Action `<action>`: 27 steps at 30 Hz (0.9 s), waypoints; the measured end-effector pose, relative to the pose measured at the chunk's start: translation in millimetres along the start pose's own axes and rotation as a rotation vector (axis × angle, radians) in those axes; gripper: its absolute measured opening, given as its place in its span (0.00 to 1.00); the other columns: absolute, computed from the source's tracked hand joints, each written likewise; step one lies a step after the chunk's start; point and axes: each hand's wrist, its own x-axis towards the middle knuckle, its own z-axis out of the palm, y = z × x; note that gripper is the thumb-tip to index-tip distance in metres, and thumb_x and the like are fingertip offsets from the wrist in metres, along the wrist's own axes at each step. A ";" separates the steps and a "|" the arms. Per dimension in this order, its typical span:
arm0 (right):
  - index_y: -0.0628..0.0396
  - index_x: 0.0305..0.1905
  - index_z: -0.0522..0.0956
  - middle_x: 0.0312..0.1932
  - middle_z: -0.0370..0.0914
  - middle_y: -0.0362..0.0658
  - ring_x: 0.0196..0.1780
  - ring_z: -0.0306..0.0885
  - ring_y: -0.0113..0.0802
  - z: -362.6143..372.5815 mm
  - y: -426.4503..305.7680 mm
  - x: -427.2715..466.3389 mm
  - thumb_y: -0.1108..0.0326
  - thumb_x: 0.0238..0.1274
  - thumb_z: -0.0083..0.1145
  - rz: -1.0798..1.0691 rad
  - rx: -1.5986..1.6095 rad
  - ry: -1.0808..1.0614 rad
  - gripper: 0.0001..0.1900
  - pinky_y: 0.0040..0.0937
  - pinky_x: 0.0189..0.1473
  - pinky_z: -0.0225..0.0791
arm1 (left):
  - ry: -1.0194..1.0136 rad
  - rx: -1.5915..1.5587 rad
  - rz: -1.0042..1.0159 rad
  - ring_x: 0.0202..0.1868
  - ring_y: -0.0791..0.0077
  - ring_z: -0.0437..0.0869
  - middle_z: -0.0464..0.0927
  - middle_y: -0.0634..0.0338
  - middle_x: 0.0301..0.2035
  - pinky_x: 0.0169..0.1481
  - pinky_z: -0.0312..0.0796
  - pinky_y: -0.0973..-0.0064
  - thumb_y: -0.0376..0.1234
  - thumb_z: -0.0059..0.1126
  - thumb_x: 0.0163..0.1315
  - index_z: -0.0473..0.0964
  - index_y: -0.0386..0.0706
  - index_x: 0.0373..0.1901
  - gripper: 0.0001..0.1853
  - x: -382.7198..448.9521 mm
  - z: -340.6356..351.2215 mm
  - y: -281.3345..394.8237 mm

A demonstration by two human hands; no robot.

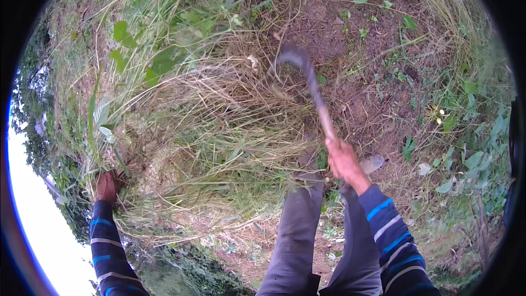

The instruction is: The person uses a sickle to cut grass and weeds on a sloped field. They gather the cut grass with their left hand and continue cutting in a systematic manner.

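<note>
In the head view my right hand (346, 162) is closed around the wooden handle of a sickle (311, 80), in front of my legs. The sickle's curved blade, blurred, points up and bends left over the edge of a heap of cut dry grass (246, 102). My left hand (107, 186) is far out at the left, closed on the base of a bunch of grass and leafy stems (96, 131). Its fingers are partly hidden by the stems.
Bare reddish soil (357, 49) with scattered stalks and small weeds lies beyond the sickle. Tall grass (452, 12) and leafy plants (472, 160) stand at the right. My trousered legs (298, 230) are at the bottom, one shoe (372, 164) showing beside the right hand.
</note>
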 end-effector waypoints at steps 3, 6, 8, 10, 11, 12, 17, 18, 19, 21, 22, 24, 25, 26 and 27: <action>0.55 0.50 0.68 0.16 0.62 0.30 0.12 0.60 0.20 13.3 -93.3 79.9 0.47 0.78 0.44 -0.261 0.111 0.147 0.20 0.24 0.10 0.60 | 0.011 -0.041 0.045 0.38 0.49 0.76 0.73 0.45 0.36 0.46 0.68 0.54 0.50 0.34 0.77 0.72 0.37 0.34 0.26 -7.9 22.1 -3.1; 0.55 0.46 0.70 0.15 0.61 0.30 0.12 0.58 0.21 53.5 -156.3 148.6 0.45 0.78 0.45 -0.376 0.520 0.161 0.21 0.26 0.10 0.58 | -0.060 0.002 0.072 0.40 0.54 0.78 0.76 0.48 0.38 0.49 0.72 0.58 0.45 0.56 0.65 0.76 0.39 0.42 0.17 -15.2 42.1 19.4; 0.54 0.43 0.71 0.15 0.63 0.31 0.11 0.59 0.22 86.4 -138.9 147.5 0.47 0.77 0.46 -0.265 0.296 0.110 0.20 0.27 0.10 0.58 | -0.125 0.385 0.162 0.46 0.52 0.81 0.80 0.47 0.44 0.54 0.72 0.58 0.40 0.75 0.47 0.78 0.39 0.55 0.32 -20.9 50.2 41.8; 0.56 0.48 0.73 0.15 0.65 0.33 0.11 0.60 0.25 94.6 -91.1 111.5 0.49 0.77 0.47 -0.073 -0.112 -0.139 0.19 0.29 0.10 0.58 | -0.098 0.473 0.354 0.47 0.49 0.81 0.81 0.46 0.43 0.55 0.72 0.57 0.39 0.74 0.47 0.78 0.38 0.54 0.31 -36.8 55.0 64.0; 0.58 0.52 0.73 0.15 0.65 0.33 0.11 0.60 0.24 97.7 -66.4 88.0 0.49 0.77 0.46 -0.082 -0.122 -0.142 0.21 0.28 0.10 0.59 | 0.030 0.434 0.497 0.41 0.45 0.82 0.82 0.45 0.33 0.49 0.74 0.54 0.34 0.77 0.42 0.79 0.38 0.41 0.23 -43.7 56.1 75.8; 0.59 0.56 0.73 0.15 0.65 0.33 0.11 0.60 0.24 96.4 -48.1 68.7 0.49 0.78 0.46 0.037 -0.195 -0.086 0.23 0.27 0.10 0.59 | 0.032 0.419 0.472 0.42 0.45 0.82 0.82 0.45 0.34 0.50 0.73 0.54 0.34 0.77 0.43 0.78 0.38 0.42 0.23 -50.5 54.8 87.2; 0.58 0.61 0.68 0.16 0.64 0.32 0.12 0.60 0.21 52.3 -81.9 82.3 0.46 0.78 0.44 -0.089 -0.033 -0.103 0.25 0.24 0.10 0.59 | 0.049 0.492 0.595 0.48 0.49 0.79 0.81 0.48 0.39 0.55 0.68 0.56 0.31 0.71 0.44 0.76 0.39 0.45 0.24 -57.7 32.0 149.5; 0.60 0.63 0.66 0.16 0.65 0.32 0.13 0.61 0.20 56.2 -96.8 95.5 0.46 0.78 0.43 -0.143 0.041 -0.103 0.27 0.23 0.10 0.60 | 0.038 0.539 0.604 0.49 0.51 0.79 0.80 0.49 0.39 0.56 0.68 0.57 0.31 0.69 0.45 0.76 0.39 0.45 0.22 -54.8 30.6 165.2; 0.59 0.60 0.67 0.16 0.64 0.32 0.13 0.61 0.21 63.1 -112.7 112.0 0.46 0.78 0.43 -0.138 0.114 -0.070 0.25 0.24 0.10 0.59 | 0.107 0.581 0.690 0.51 0.53 0.78 0.79 0.50 0.42 0.57 0.67 0.57 0.32 0.65 0.50 0.76 0.39 0.46 0.20 -48.9 31.4 183.8; 0.57 0.54 0.69 0.15 0.63 0.32 0.12 0.61 0.23 73.0 -127.9 127.6 0.46 0.78 0.44 -0.084 0.222 0.005 0.22 0.27 0.11 0.58 | 0.186 0.642 0.844 0.57 0.56 0.74 0.76 0.51 0.50 0.61 0.65 0.57 0.32 0.57 0.57 0.77 0.40 0.47 0.15 -36.4 33.4 226.3; 0.56 0.50 0.70 0.14 0.62 0.32 0.12 0.61 0.24 78.2 -127.1 128.1 0.46 0.77 0.45 -0.095 0.282 -0.025 0.21 0.28 0.11 0.58 | 0.160 0.668 0.873 0.61 0.57 0.72 0.74 0.51 0.55 0.64 0.64 0.55 0.33 0.54 0.60 0.77 0.41 0.47 0.14 -31.3 36.7 251.6; 0.55 0.49 0.74 0.11 0.62 0.35 0.11 0.61 0.25 80.7 -106.7 110.8 0.43 0.76 0.45 0.041 0.020 -0.055 0.23 0.31 0.12 0.61 | 0.236 0.719 1.091 0.71 0.56 0.63 0.66 0.51 0.66 0.74 0.58 0.53 0.34 0.55 0.60 0.75 0.44 0.56 0.21 -19.5 45.9 309.7; 0.55 0.52 0.74 0.12 0.65 0.36 0.12 0.63 0.25 73.7 -88.3 90.8 0.42 0.76 0.43 0.041 -0.168 -0.156 0.25 0.32 0.14 0.62 | 0.248 0.745 1.192 0.75 0.56 0.57 0.61 0.53 0.70 0.77 0.52 0.52 0.35 0.55 0.60 0.69 0.46 0.64 0.27 -13.4 54.5 342.7; 0.55 0.53 0.74 0.14 0.66 0.36 0.14 0.64 0.25 68.5 -70.5 71.9 0.43 0.77 0.43 -0.006 -0.264 -0.216 0.24 0.31 0.16 0.63 | 0.327 0.733 1.323 0.78 0.55 0.52 0.56 0.54 0.74 0.80 0.46 0.51 0.35 0.56 0.60 0.63 0.49 0.72 0.34 -7.8 65.0 376.5; 0.56 0.53 0.74 0.16 0.67 0.36 0.16 0.64 0.24 63.4 -53.1 53.1 0.44 0.78 0.44 0.096 -0.302 -0.231 0.24 0.30 0.17 0.63 | 0.277 0.797 1.377 0.78 0.56 0.51 0.53 0.55 0.76 0.81 0.44 0.52 0.35 0.58 0.58 0.55 0.49 0.76 0.41 -3.3 78.6 411.3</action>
